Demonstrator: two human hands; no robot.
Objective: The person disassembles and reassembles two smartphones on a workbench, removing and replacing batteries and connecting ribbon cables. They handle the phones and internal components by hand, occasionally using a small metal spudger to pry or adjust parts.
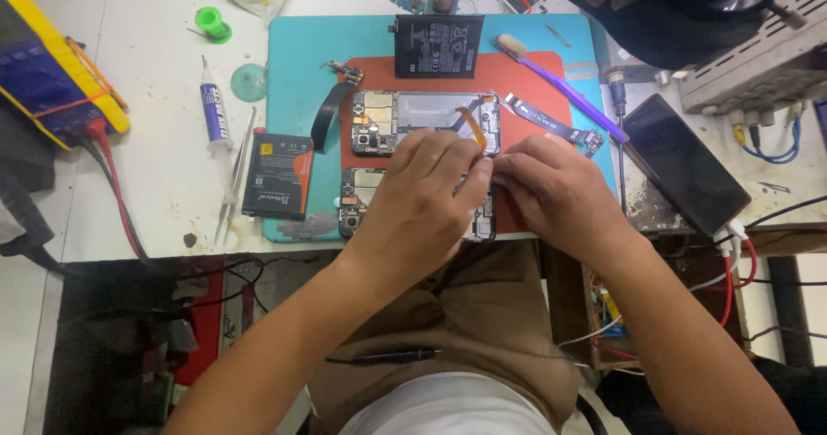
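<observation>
Both hands, left (pixel 426 195) and right (pixel 551 189), curl closed over the nearer opened phone (pixel 357 201) at the desk's (pixel 155 142) front edge. A second opened phone (pixel 405 121) lies just behind on the red mat (pixel 534 82), a battery (pixel 438 46) beyond.

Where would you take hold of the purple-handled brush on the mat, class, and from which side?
Grip the purple-handled brush at mid-handle, coming from above. It lies flat and diagonal, bristle head far-left by the black battery, the lower end crossing a flex cable. Mid-handle looks clear for fingers on both sides.

teal mat (pixel 297 65), red pad (pixel 534 77), purple brush (pixel 564 89), black battery (pixel 438 46)
</observation>
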